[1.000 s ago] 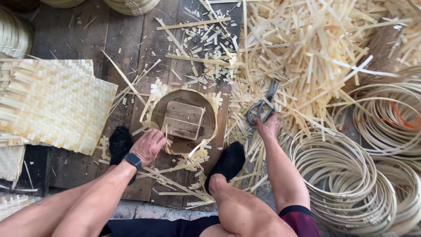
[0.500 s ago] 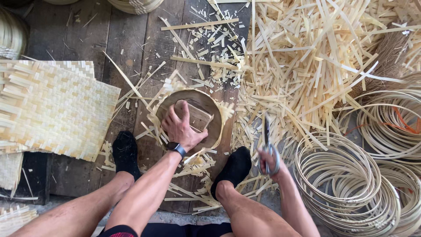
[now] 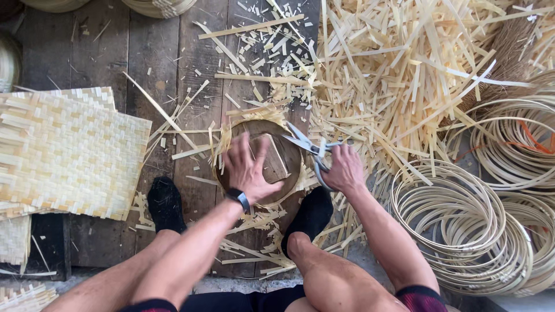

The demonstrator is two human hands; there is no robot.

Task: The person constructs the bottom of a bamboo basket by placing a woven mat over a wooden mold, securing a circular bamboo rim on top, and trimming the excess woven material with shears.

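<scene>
Left hand (image 3: 250, 167) lies flat on the round, bamboo-rimmed wooden form (image 3: 277, 164); right hand (image 3: 342, 169) clenches grey scissors (image 3: 309, 147).

Bare forearms, bare thighs and knees, no sleeves in view. Around the wrist of the left hand (image 3: 247, 169), a black smartwatch (image 3: 238, 198) on a dark band, with a small rectangular face. Nothing worn on the right hand (image 3: 345, 168) or its wrist: no ring, no glove, no band. On both feet, plain black socks: left sock (image 3: 165, 203) and right sock (image 3: 312, 213), both without shoes. At the bottom edge, dark shorts (image 3: 420, 298), black with a dull red or maroon pattern along the hem on each thigh; pattern too small to make out.
</scene>
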